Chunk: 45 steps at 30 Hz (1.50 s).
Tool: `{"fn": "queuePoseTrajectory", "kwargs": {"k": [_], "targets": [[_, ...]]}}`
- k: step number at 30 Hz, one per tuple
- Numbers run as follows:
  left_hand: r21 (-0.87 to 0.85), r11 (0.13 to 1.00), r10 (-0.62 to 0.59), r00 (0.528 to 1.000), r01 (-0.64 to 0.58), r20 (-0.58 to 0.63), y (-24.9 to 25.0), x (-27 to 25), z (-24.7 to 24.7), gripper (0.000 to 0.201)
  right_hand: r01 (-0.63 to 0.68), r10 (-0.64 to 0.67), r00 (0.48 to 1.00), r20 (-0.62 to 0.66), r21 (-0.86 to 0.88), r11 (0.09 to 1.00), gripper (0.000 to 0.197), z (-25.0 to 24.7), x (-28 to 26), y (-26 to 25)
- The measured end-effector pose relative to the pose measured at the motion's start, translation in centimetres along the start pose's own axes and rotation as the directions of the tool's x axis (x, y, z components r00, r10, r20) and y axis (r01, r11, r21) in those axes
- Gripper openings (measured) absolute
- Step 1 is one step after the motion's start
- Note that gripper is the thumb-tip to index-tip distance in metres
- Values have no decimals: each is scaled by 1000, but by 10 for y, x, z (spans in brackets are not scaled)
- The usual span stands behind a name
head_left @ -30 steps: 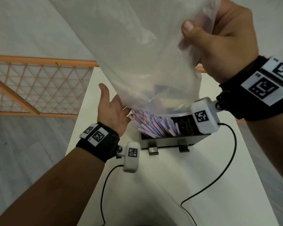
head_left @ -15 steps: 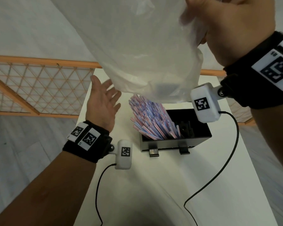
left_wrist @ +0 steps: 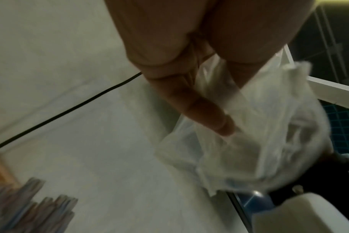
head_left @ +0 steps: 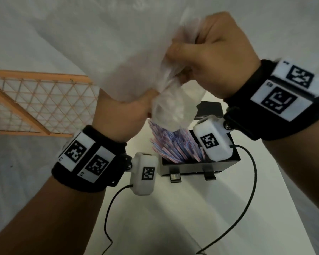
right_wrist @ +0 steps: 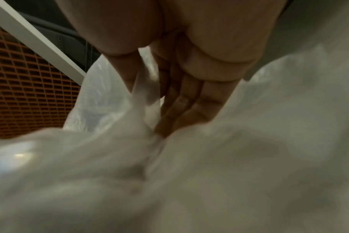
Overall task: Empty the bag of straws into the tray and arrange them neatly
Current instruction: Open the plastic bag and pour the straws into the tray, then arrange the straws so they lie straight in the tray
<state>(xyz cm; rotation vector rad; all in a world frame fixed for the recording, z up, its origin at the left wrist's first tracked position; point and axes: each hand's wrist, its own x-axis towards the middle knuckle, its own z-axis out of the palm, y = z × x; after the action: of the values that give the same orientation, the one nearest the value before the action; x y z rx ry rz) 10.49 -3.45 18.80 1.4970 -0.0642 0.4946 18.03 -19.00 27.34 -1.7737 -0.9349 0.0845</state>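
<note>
A clear plastic bag (head_left: 129,52) hangs above the black tray (head_left: 184,167), bunched between both hands. My right hand (head_left: 210,52) grips its crumpled plastic up high. My left hand (head_left: 125,113) rises below it and clutches the bag (left_wrist: 259,134) too, thumb and fingers closing on the film. In the right wrist view my fingers (right_wrist: 185,102) dig into the bag (right_wrist: 209,173). A sheaf of pink, blue and white straws (head_left: 173,144) leans to the left out of the tray. The straws (left_wrist: 30,209) show blurred at the left wrist view's lower corner.
The tray stands on a white table (head_left: 173,218). Two black cables (head_left: 247,199) trail over it from the wrist cameras. An orange-framed lattice panel (head_left: 35,103) lies on the floor to the left, past the table's edge.
My left hand rose from beside the straws and took hold of the bag. The right hand came lower and bunched the plastic. The straws now stand free of the bag.
</note>
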Motion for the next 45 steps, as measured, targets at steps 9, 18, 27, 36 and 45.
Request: {"fn": "queuePoseTrajectory", "kwargs": {"k": [9,18,27,36,45], "targets": [[-37,987,-157,988,157,0,8,-13,-4,9,283,-268,959,93,-336,898,90,-7,-23,17],[144,981,-83,958,126,-274,-9,-22,-19,34,63,-2,974,227,-260,963,35,33,-57,45],[541,588,-279,779,601,-562,-90,-49,-53,10,-273,369,927,72,-548,791,7,-18,-128,123],[686,236,-774,560,688,-295,-187,-79,-41,75,-225,600,781,174,-818,529,17,7,-171,190],[892,118,-643,718,437,-266,-182,-88,-46,42,-261,546,823,153,-753,604,10,21,-190,197]]}}
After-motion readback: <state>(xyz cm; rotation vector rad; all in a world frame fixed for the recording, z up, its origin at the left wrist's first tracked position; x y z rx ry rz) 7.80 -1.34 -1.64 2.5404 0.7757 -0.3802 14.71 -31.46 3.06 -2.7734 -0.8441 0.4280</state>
